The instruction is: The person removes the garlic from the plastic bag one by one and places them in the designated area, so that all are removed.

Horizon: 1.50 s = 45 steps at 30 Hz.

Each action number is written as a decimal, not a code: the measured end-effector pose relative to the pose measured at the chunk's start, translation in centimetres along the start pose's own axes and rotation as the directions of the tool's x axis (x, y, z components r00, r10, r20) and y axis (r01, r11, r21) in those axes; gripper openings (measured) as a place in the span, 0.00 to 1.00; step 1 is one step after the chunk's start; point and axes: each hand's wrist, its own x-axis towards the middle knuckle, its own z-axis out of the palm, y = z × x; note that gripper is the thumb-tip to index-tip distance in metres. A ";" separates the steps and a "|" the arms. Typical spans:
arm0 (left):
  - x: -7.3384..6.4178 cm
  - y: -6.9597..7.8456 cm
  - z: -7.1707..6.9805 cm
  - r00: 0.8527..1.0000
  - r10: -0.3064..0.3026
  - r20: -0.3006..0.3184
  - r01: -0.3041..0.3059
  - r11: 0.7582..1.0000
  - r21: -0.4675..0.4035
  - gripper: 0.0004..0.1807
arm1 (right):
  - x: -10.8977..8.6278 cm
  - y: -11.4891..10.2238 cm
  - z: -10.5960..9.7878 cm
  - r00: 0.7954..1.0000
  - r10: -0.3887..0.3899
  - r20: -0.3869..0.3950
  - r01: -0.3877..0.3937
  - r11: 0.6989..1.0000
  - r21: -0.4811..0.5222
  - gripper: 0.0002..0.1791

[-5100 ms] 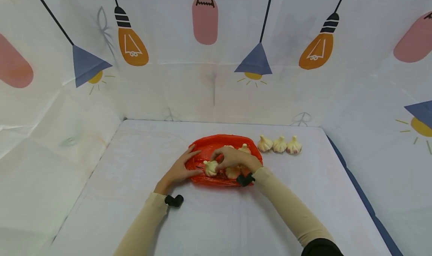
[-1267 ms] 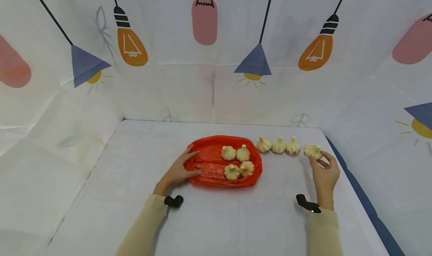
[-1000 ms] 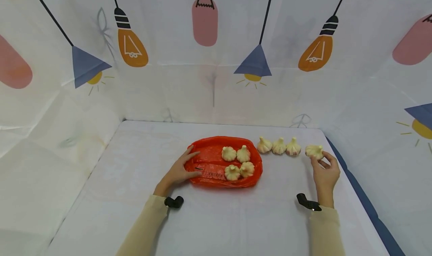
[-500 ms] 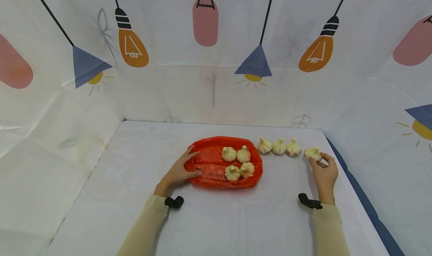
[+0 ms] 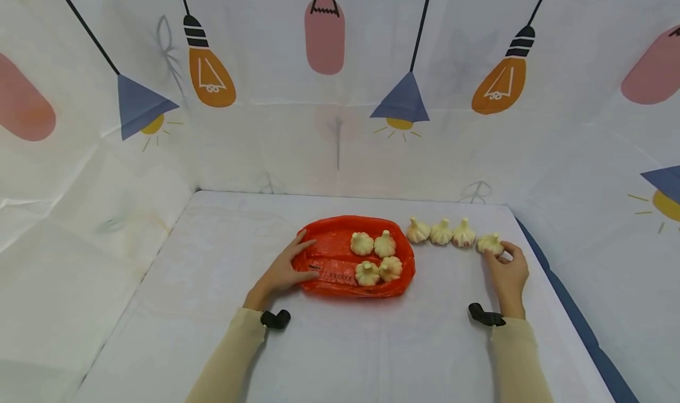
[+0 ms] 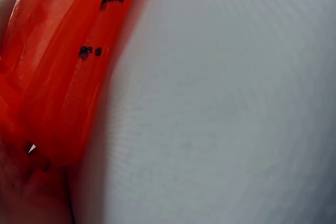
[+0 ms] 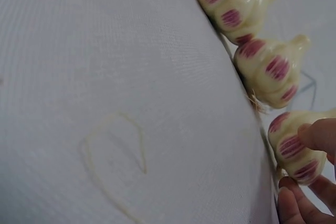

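Observation:
A red plastic-covered tray stands mid-table with several garlic bulbs in its right half, such as one bulb at the back. My left hand holds the tray's left end, thumb and fingers spread over the rim. In the left wrist view, black print shows on the red plastic. My right hand pinches a garlic bulb at the right end of a row of three others. Purple-streaked skin shows on the pinched bulb in the right wrist view, close to the table surface.
The white-covered table reaches back to a white sheet wall printed with lamps and bulbs. Along the right table edge runs a blue strip. Thin pale strands lie by the row in the right wrist view.
My right hand has carried a garlic bulb out of the tray to the row's right end. Lately it has shifted slightly left and down towards the row. My left hand stays on the tray.

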 end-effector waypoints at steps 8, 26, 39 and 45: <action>-0.1 0.1 0.0 1.000 -0.014 0.023 0.014 1.000 0.008 0.47 | 0.3 -0.2 0.1 0.999 0.045 0.008 -0.044 0.998 -0.036 0.31; -0.2 0.5 -0.1 1.000 -0.012 0.017 0.012 1.000 0.008 0.48 | 1.1 0.4 0.9 1.000 0.013 -0.011 -0.013 1.000 -0.009 0.29; -0.2 0.4 0.2 1.000 -0.027 0.011 0.027 1.000 0.001 0.47 | 1.3 0.0 1.0 1.000 0.009 0.000 -0.009 1.000 -0.023 0.29; -0.2 0.4 0.1 1.000 -0.019 0.004 0.019 1.000 -0.002 0.47 | 1.5 0.0 1.0 1.000 0.011 0.018 -0.010 0.999 -0.033 0.30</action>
